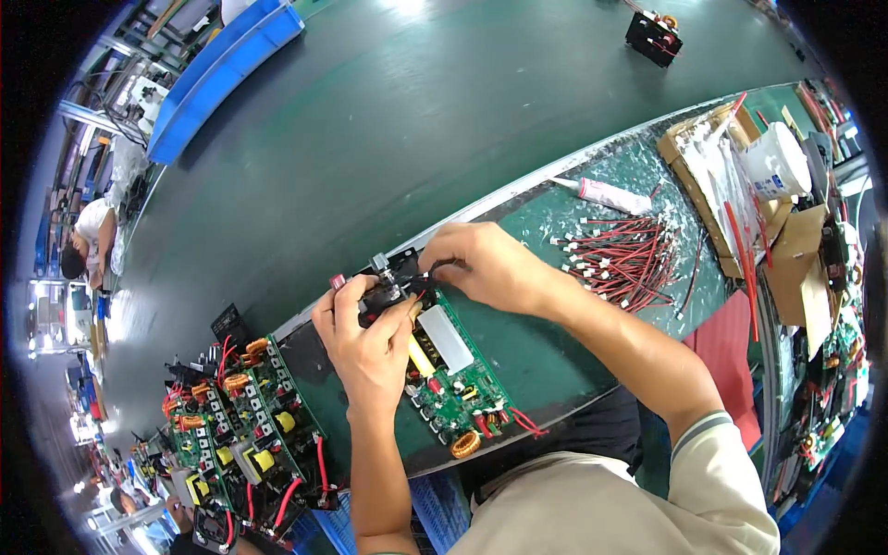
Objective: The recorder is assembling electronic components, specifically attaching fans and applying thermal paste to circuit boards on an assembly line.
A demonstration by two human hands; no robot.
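Black part [393, 287] on circuit board [453, 365], pinched between both hands' fingers [435, 254].

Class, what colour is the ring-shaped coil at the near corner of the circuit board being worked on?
Copper-orange coil, seen in the head view.

Bright, even overhead light fills the scene. A pale glare patch sits on the dark conveyor belt [388, 120] near its far edge, and the plastic-covered bench [555, 342] glints along its far end. Shadows are soft and short. Fisheye distortion bends straight edges, and a black vignette rings the frame. The rim looks slightly soft.
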